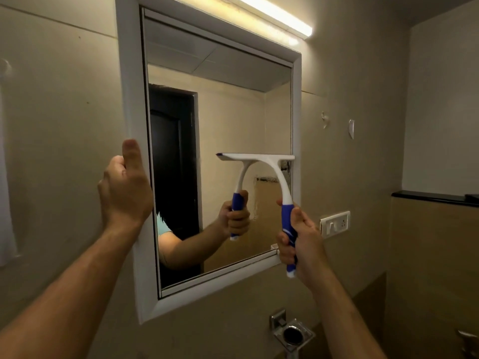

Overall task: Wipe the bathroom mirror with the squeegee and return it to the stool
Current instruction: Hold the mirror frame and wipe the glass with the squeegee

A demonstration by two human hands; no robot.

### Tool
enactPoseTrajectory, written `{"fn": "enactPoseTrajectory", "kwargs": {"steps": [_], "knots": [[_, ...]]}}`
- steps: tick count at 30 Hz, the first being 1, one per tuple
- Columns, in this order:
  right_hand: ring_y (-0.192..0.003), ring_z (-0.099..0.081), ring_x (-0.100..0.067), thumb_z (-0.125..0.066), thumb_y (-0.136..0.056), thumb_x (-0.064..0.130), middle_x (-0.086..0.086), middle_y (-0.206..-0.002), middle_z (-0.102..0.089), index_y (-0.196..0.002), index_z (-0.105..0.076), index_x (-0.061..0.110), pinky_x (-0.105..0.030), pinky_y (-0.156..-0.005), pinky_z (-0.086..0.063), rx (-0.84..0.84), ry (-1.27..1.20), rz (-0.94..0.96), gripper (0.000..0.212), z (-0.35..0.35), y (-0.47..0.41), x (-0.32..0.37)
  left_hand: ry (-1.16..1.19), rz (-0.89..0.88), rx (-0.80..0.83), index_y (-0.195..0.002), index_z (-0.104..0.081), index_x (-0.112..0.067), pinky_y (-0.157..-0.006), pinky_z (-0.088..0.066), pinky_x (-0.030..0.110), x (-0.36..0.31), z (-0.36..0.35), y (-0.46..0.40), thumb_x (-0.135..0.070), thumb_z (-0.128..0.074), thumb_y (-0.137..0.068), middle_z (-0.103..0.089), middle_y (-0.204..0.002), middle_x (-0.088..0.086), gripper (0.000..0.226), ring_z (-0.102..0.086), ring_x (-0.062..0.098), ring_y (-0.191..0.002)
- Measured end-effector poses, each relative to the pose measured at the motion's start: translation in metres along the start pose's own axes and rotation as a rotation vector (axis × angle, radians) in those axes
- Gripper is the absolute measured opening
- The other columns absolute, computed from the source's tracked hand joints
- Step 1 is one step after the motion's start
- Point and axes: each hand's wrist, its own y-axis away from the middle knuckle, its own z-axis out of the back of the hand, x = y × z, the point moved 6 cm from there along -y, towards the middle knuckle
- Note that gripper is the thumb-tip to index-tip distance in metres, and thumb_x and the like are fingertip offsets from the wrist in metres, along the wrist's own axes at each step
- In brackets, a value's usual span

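Both forearms reach up from the near edge toward the mirror (220, 125). My left hand (124, 187) is wrapped over the left side of its white frame (129, 99), thumb up along the front, steadying it. My right hand (298, 239) is closed around the blue handle of the squeegee (259, 161), whose white blade lies flat against the glass on the right half, its right end touching the frame's inner edge. Below the blade, near the right edge, I can see a smeary patch with a dark ragged line on the glass, so I judge the wiping is not finished. If I let the blade tilt off the glass, it would skip and leave streaks; pressing hard could rock the mirror, which looks hinged. No stool is in view, so returning the squeegee is yet to come.
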Motion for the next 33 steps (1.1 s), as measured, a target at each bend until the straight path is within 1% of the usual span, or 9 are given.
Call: {"fn": "enactPoseTrajectory", "kwargs": {"steps": [6,9,12,16,20,25,28,31,33], "knots": [[-0.040,-0.035,-0.012,-0.038,-0.094,0.049,-0.002,-0.057,-0.048,-0.115,-0.063,0.023,-0.023,-0.036,-0.031,-0.032,0.029,-0.034,0.042,0.015,0.024,-0.021,0.000,0.020,-0.003,-0.079,-0.052,-0.012,-0.047,-0.026,0.015,0.002,-0.001,0.000,-0.070,-0.014,-0.091,-0.046,-0.064,-0.005,0.070,-0.039,0.002,-0.053],[-0.040,-0.034,-0.011,-0.035,-0.098,0.048,0.000,-0.056,-0.048,-0.111,-0.063,0.021,-0.023,-0.036,-0.029,-0.053,0.045,0.009,0.041,0.009,0.013,0.003,0.006,0.030,0.001,-0.074,-0.049,-0.018,-0.049,-0.024,0.029,0.002,-0.001,-0.001,-0.070,-0.014,-0.091,-0.046,-0.064,-0.005,0.065,-0.038,0.003,-0.055],[-0.040,-0.034,-0.010,-0.033,-0.099,0.049,0.002,-0.055,-0.047,-0.105,-0.063,0.022,-0.023,-0.036,-0.029,-0.062,0.076,0.027,0.041,-0.002,-0.002,0.025,0.003,0.032,0.003,-0.073,-0.047,-0.019,-0.059,-0.024,0.030,0.002,-0.001,-0.001,-0.069,-0.014,-0.091,-0.045,-0.065,-0.005,0.063,-0.037,0.007,-0.056],[-0.040,-0.034,-0.011,-0.035,-0.098,0.051,0.002,-0.054,-0.046,-0.103,-0.064,0.024,-0.023,-0.036,-0.030,-0.050,0.077,0.005,0.040,-0.004,-0.002,0.018,0.007,0.037,-0.002,-0.081,-0.051,-0.018,-0.058,-0.023,0.027,0.004,-0.001,0.000,-0.069,-0.014,-0.091,-0.045,-0.065,-0.010,0.065,-0.038,0.006,-0.055],[-0.040,-0.035,-0.012,-0.036,-0.097,0.049,0.000,-0.054,-0.046,-0.105,-0.064,0.021,-0.023,-0.037,-0.031,-0.042,0.059,-0.066,0.041,0.014,0.021,-0.017,0.005,0.040,-0.003,-0.069,-0.044,-0.028,-0.046,-0.023,0.024,0.002,-0.001,0.001,-0.067,-0.015,-0.093,-0.043,-0.064,-0.010,0.054,-0.038,-0.003,-0.052],[-0.039,-0.034,-0.011,-0.034,-0.100,0.043,0.000,-0.053,-0.044,-0.107,-0.061,0.012,-0.023,-0.035,-0.030,-0.056,0.148,-0.053,0.042,0.026,0.024,-0.016,-0.001,0.019,-0.023,-0.074,-0.048,-0.018,-0.051,-0.019,0.022,0.002,0.000,0.000,-0.064,-0.017,-0.094,-0.044,-0.063,-0.007,0.060,-0.033,0.012,-0.052],[-0.038,-0.034,-0.010,-0.032,-0.100,0.045,0.003,-0.051,-0.044,-0.099,-0.062,0.015,-0.021,-0.035,-0.030,-0.075,0.222,0.003,0.042,0.024,0.006,0.011,-0.007,0.016,-0.026,-0.080,-0.051,-0.009,-0.060,-0.024,0.026,0.004,-0.001,-0.002,-0.067,-0.015,-0.092,-0.047,-0.064,-0.003,0.070,-0.040,0.016,-0.058],[-0.037,-0.034,-0.010,-0.030,-0.100,0.049,0.004,-0.049,-0.043,-0.092,-0.059,0.015,-0.021,-0.035,-0.030,-0.058,0.215,-0.028,0.045,0.020,-0.004,0.015,-0.013,-0.001,-0.023,-0.079,-0.050,-0.009,-0.064,-0.027,0.031,0.004,-0.001,-0.004,-0.067,-0.014,-0.092,-0.049,-0.067,0.001,0.070,-0.045,0.025,-0.069],[-0.037,-0.034,-0.010,-0.030,-0.099,0.050,0.004,-0.049,-0.043,-0.090,-0.058,0.015,-0.021,-0.035,-0.031,-0.046,0.197,-0.067,0.046,0.021,0.001,0.003,-0.017,-0.001,-0.024,-0.078,-0.049,-0.011,-0.063,-0.027,0.030,0.004,-0.001,-0.004,-0.067,-0.014,-0.092,-0.047,-0.066,-0.002,0.068,-0.044,0.024,-0.070]]}}
